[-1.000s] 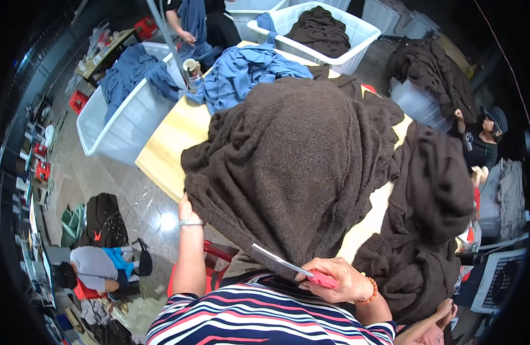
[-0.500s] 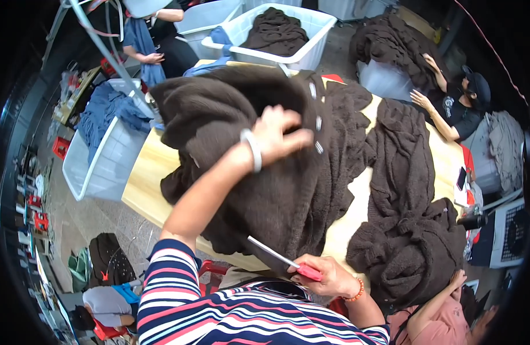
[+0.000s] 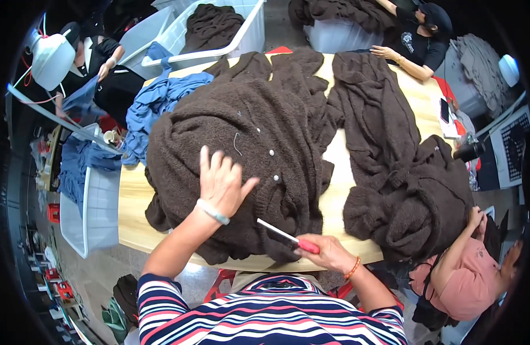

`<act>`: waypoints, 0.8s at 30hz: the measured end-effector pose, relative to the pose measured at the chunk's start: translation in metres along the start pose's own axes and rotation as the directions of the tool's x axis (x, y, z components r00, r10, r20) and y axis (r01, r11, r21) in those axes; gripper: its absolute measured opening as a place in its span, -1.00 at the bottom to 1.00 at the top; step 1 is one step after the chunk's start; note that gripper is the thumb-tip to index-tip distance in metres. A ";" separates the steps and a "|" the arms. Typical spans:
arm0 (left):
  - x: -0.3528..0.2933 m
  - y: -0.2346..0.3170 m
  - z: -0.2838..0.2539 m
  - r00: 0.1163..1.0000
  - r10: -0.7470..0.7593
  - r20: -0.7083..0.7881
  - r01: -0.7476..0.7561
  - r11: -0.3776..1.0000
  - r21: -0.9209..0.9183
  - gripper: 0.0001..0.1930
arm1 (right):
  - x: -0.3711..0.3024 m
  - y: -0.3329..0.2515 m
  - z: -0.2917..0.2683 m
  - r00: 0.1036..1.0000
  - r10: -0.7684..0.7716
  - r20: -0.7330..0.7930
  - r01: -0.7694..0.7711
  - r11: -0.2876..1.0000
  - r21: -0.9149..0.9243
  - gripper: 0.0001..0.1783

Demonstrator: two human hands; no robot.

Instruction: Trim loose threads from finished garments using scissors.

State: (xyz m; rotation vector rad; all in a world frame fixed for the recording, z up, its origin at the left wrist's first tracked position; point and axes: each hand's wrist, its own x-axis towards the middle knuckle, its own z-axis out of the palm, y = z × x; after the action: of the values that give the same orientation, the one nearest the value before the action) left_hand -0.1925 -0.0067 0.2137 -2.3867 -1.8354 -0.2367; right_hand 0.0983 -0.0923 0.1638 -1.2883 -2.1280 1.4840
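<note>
A dark brown fleecy garment [image 3: 201,123] lies spread on the table in front of me. Small white button-like spots [image 3: 271,153] and a curved light thread [image 3: 237,144] show on it. Over its near part is my left hand [image 3: 222,187], fingers spread and slightly blurred, holding nothing. My right hand [image 3: 328,252] is closed round the red handle of a slim straight tool [image 3: 276,231], whose long pale-edged shaft points up and left over the garment's near edge. What kind of tool it is, I cannot make out.
More brown garments [image 3: 380,115] lie along the right of the pale wooden table [image 3: 132,213]. Blue cloth [image 3: 155,109] is heaped at the far left, beside white bins [image 3: 98,218]. Co-workers stand or sit at far left, far right and near right. A phone [image 3: 444,110] lies near the right edge.
The brown garment, lifted and folded over before, now lies flat with its white spots facing up. My left hand has drawn back toward me. The tool stays in my right hand.
</note>
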 end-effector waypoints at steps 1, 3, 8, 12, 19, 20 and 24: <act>0.021 0.007 -0.001 0.995 0.058 -0.087 -0.059 0.998 -0.005 -0.50 | 0.004 0.003 -0.005 0.999 0.012 -0.043 -0.012 1.000 -0.008 -0.62; 0.059 0.011 0.005 0.962 0.157 -0.222 -0.151 0.988 0.046 -0.40 | 0.014 -0.007 -0.021 0.993 0.013 -0.115 -0.021 0.997 -0.069 -0.62; 0.060 -0.042 0.058 0.995 -0.010 0.095 -0.010 0.979 0.204 -0.22 | 0.035 -0.020 -0.048 0.969 -0.023 -0.247 -0.042 0.966 -0.254 -0.66; 0.039 -0.050 0.061 0.996 0.021 0.091 -0.040 0.978 0.207 -0.29 | 0.058 -0.032 -0.060 0.982 0.076 -0.175 -0.128 0.942 -0.311 -0.63; 0.041 -0.053 0.066 0.998 0.038 0.052 -0.048 0.976 0.213 -0.35 | 0.136 -0.086 -0.074 0.996 0.004 -0.094 -0.041 0.914 -0.404 -0.63; 0.042 -0.052 0.065 0.995 0.013 0.096 -0.029 0.985 0.168 -0.33 | 0.149 -0.088 -0.072 0.990 -0.048 -0.135 -0.010 0.918 -0.397 -0.62; 0.042 -0.056 0.066 0.997 0.025 0.078 -0.035 0.992 0.118 -0.29 | 0.166 -0.075 -0.068 0.973 -0.138 -0.183 0.054 0.915 -0.400 -0.61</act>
State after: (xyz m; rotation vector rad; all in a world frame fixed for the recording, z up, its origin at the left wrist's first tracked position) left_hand -0.2325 0.0597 0.1574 -2.3706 -1.7891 -0.0317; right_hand 0.0056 0.0712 0.2134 -1.3670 -2.3809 0.8607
